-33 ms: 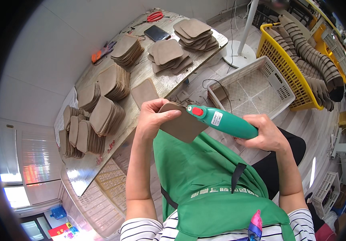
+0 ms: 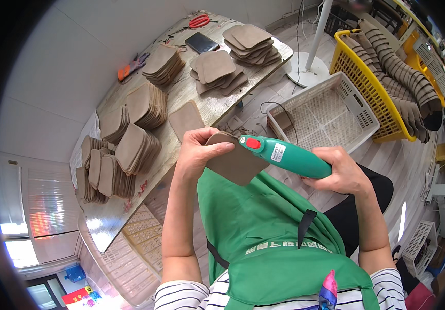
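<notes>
One flat brown panel (image 2: 239, 165), rounded tool (image 2: 302, 160)

"What's the long green handheld tool (image 2: 297, 158) made of?"

"Smooth plastic, slightly glossy, it seems."

"And the flat brown piece with rounded corners (image 2: 237, 166)?"

"Matt, soft-looking, like cloth or suede."

"The pale streaked desk (image 2: 178, 96)?"

"Shiny, smooth on top."

"That green bib apron (image 2: 263, 209)?"

"Matt, creased cloth. The yellow latticed basket (image 2: 370, 89) looks hard plastic."

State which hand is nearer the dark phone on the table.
Left. The left hand is below the phone in the picture; the right hand, gripping the green tool, is farther off, lower right.
</notes>
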Tool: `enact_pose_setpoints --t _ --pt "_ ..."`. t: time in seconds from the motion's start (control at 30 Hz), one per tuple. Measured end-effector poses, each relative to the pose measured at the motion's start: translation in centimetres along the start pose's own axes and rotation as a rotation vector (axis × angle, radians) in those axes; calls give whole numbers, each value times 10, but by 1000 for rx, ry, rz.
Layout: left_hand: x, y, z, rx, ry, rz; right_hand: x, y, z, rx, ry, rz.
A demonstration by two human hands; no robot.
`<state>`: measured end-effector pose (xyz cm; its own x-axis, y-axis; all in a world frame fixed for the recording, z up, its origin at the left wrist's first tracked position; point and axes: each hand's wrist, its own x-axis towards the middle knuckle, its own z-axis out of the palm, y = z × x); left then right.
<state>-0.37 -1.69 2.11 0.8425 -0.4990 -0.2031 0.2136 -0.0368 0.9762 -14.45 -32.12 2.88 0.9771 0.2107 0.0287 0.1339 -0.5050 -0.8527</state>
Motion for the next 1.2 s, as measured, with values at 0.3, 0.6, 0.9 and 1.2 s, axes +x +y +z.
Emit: enact_pose_setpoints --t 0.3,0.6,0.9,1.2 --pt "21 -2 0 143 -202 -64 15 -5 -7 38 -27 37" --pt "161 39 -66 469 -3 109 1 11 0 280 192 297" --pt "185 64 -77 1371 590 235 -8 29 17 256 158 379" --pt "64 -63 -60 1329 879 -131 -10 42 30 185 176 260"
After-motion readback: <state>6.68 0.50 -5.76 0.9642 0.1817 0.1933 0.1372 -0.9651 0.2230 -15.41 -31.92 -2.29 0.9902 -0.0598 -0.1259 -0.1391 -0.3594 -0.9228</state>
